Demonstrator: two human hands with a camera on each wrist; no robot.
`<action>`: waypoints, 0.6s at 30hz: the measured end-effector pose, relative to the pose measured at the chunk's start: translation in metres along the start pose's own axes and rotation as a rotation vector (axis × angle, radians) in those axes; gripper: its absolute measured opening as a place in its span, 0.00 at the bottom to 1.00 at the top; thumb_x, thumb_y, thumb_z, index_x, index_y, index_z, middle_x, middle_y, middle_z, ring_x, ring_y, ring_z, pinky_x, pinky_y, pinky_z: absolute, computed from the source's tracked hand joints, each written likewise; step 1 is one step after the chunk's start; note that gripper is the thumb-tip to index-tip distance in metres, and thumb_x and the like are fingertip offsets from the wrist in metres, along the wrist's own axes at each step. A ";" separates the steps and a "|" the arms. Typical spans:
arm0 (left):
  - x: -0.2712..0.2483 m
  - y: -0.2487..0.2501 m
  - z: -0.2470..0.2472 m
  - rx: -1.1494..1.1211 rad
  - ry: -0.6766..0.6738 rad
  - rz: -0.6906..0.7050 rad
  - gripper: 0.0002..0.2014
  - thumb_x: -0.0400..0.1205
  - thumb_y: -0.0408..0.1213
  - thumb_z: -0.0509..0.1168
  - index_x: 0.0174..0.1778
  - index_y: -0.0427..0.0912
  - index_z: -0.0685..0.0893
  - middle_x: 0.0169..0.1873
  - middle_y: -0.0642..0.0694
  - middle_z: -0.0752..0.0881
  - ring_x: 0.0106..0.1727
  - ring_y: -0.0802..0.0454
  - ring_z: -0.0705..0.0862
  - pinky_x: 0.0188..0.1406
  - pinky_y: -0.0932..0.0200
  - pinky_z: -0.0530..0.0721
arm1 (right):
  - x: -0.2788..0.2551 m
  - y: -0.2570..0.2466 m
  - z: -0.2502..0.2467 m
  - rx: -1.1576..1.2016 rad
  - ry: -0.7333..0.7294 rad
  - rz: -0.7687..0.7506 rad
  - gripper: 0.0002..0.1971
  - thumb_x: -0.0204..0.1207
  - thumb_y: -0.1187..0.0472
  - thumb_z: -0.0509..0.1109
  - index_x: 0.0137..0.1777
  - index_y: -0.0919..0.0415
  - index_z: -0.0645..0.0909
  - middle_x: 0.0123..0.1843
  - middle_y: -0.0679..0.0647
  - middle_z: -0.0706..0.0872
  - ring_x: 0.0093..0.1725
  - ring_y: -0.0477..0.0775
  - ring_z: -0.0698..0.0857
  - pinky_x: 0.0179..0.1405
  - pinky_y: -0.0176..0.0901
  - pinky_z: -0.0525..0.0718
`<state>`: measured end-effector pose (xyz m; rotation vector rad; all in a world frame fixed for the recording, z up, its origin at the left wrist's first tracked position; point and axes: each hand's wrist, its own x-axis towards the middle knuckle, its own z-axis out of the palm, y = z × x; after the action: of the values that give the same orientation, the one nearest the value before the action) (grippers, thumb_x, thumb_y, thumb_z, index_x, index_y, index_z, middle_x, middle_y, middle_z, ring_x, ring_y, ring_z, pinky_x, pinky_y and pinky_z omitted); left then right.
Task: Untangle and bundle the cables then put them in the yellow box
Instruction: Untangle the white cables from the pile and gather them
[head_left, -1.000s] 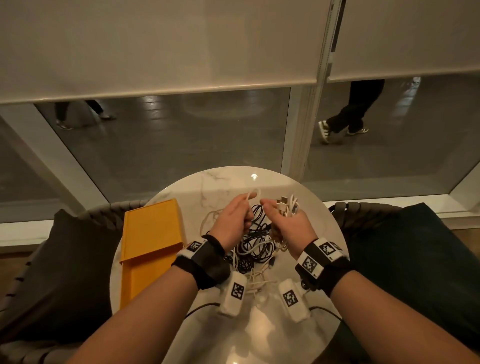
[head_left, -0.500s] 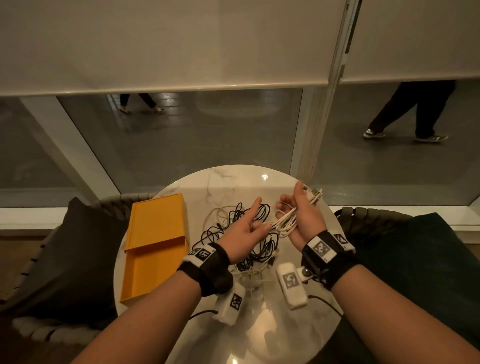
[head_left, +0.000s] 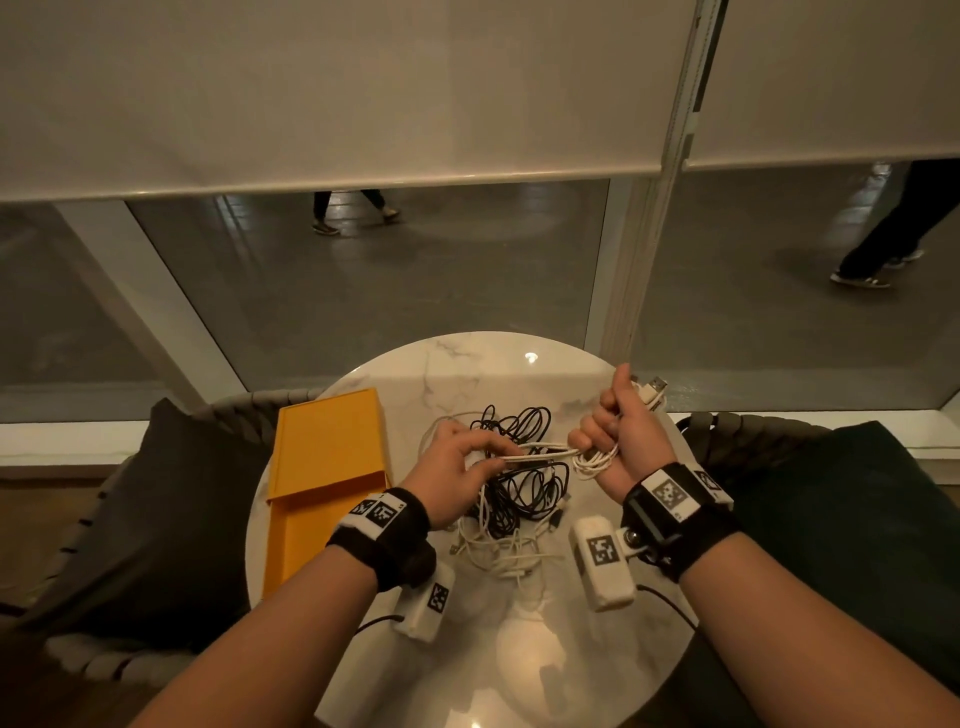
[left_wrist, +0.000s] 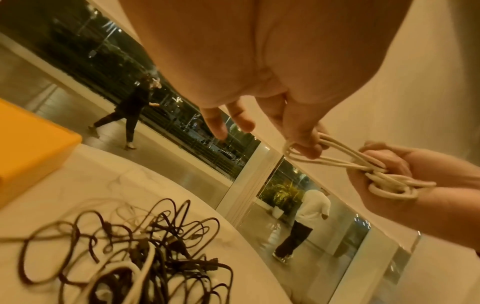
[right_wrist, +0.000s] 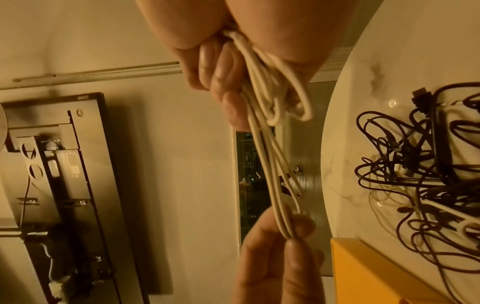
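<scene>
Looped white rubber cable (head_left: 550, 453): half-bundled, stretched above the round marble table (head_left: 467, 665), gripped in right hand (head_left: 621, 441), pinched by left hand (head_left: 457, 467). Tangled black and white cables (head_left: 524, 488): unsorted. Open yellow cardboard box (head_left: 322, 478): apparently unfilled.

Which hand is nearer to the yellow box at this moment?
Left. The left hand is just beside the yellow box, pinching the white cable over the table. The right hand grips the same cable's coils farther away, beyond the black cable pile.
</scene>
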<state>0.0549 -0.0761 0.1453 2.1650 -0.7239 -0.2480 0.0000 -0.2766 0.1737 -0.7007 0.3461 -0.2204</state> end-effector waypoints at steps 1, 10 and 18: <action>-0.001 -0.002 -0.003 0.027 -0.025 0.036 0.17 0.84 0.40 0.66 0.46 0.76 0.82 0.55 0.51 0.79 0.59 0.60 0.74 0.68 0.59 0.71 | 0.000 0.001 0.000 -0.015 0.005 0.004 0.24 0.83 0.42 0.64 0.29 0.55 0.69 0.18 0.47 0.63 0.16 0.45 0.62 0.21 0.39 0.67; 0.005 0.005 -0.024 -0.027 -0.009 0.274 0.20 0.83 0.21 0.63 0.51 0.56 0.83 0.48 0.57 0.87 0.54 0.63 0.84 0.59 0.68 0.81 | 0.002 0.025 -0.004 -0.339 0.033 0.018 0.19 0.82 0.48 0.70 0.31 0.53 0.72 0.25 0.49 0.63 0.22 0.48 0.63 0.23 0.41 0.71; 0.004 0.023 -0.024 -0.106 -0.070 0.280 0.21 0.84 0.24 0.62 0.62 0.57 0.77 0.44 0.56 0.87 0.54 0.59 0.87 0.62 0.61 0.82 | -0.011 0.052 -0.008 -0.738 -0.035 -0.042 0.29 0.64 0.32 0.76 0.42 0.63 0.88 0.22 0.48 0.75 0.23 0.50 0.76 0.30 0.48 0.75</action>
<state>0.0582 -0.0744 0.1780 1.9362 -1.0197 -0.2097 -0.0086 -0.2391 0.1362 -1.4382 0.3802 -0.1150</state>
